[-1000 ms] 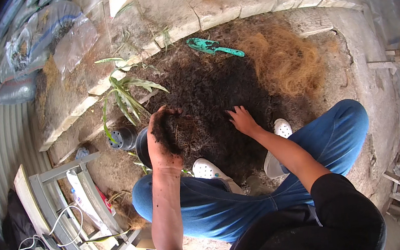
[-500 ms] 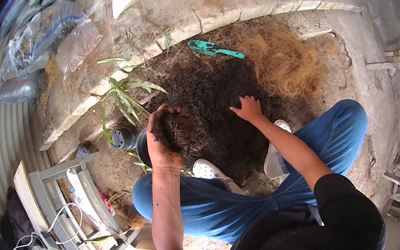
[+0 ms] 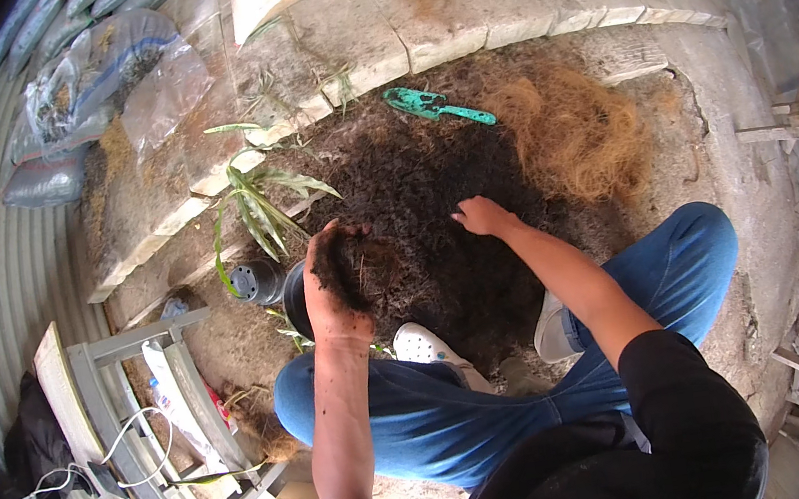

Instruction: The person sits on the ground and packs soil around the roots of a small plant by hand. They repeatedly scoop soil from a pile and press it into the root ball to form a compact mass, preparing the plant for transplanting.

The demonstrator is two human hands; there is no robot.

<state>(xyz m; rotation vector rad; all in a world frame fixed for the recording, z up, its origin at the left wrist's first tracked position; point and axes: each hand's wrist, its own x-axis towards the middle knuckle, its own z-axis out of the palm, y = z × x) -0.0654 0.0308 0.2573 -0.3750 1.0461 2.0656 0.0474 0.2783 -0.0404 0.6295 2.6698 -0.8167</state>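
Note:
My left hand [image 3: 334, 303] is cupped, palm turned to the right, its skin smeared with dark soil. A root-threaded clump of soil [image 3: 378, 264] rests against that palm. Over the dark soil pile [image 3: 420, 171] is my right hand [image 3: 484, 216], its fingers curled in; what they hold, if anything, is hidden. Beyond it lies a turquoise hand trowel [image 3: 436, 105], blade to the left, beside a heap of brown fibre [image 3: 576, 135]. A black pot [image 3: 296, 298] is partly hidden behind my left hand.
A leafy plant [image 3: 258, 212] lies left of the soil, near a dark pot with holes [image 3: 256, 281]. Concrete blocks [image 3: 448, 45] edge the far side. At left stands a grey metal frame [image 3: 130, 426]; plastic bags [image 3: 87, 99] lie farther back.
My right hand has moved slightly left, and its spread fingers have curled in. My left hand stays cupped with the soil clump. The whole view has shifted a little.

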